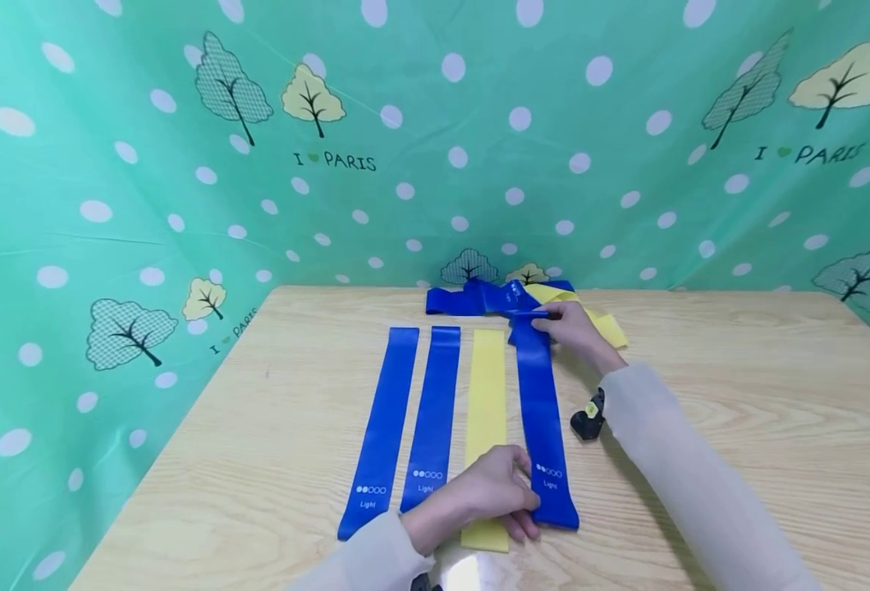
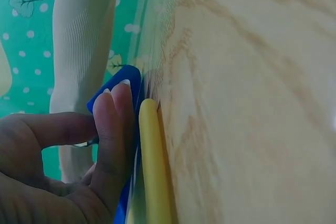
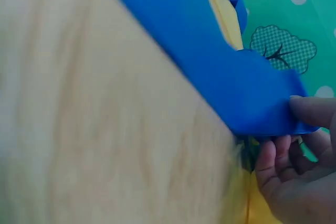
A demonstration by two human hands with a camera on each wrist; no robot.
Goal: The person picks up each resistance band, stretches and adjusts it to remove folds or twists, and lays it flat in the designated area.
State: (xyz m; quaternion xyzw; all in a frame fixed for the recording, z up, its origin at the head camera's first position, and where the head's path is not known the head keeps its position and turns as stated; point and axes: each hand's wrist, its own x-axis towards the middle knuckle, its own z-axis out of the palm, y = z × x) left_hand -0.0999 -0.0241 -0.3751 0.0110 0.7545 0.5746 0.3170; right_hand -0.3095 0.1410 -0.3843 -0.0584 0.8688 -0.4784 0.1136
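A blue resistance band [image 1: 541, 394] marked "Light" lies lengthwise on the table, its far end raised. My right hand [image 1: 571, 328] pinches that far end between thumb and fingers; the right wrist view shows the blue band [image 3: 210, 72] stretching away from the fingertips. At the near end, my left hand [image 1: 497, 484] grips the band's left edge, with curled fingers close to the tabletop. Under the left hand and wrist lies a flat yellow band [image 1: 487, 386], partly hidden. Further left, two more blue bands, an inner one [image 1: 437, 402] and an outer one [image 1: 385, 419], lie side by side.
A loose heap of blue bands [image 1: 453, 302] and yellow bands [image 1: 608, 328] lies at the table's back edge, just beyond the right hand. Behind it hangs a green dotted cloth [image 1: 405, 222]. A black wrist camera [image 1: 588, 419] hangs under the right sleeve [image 1: 693, 468].
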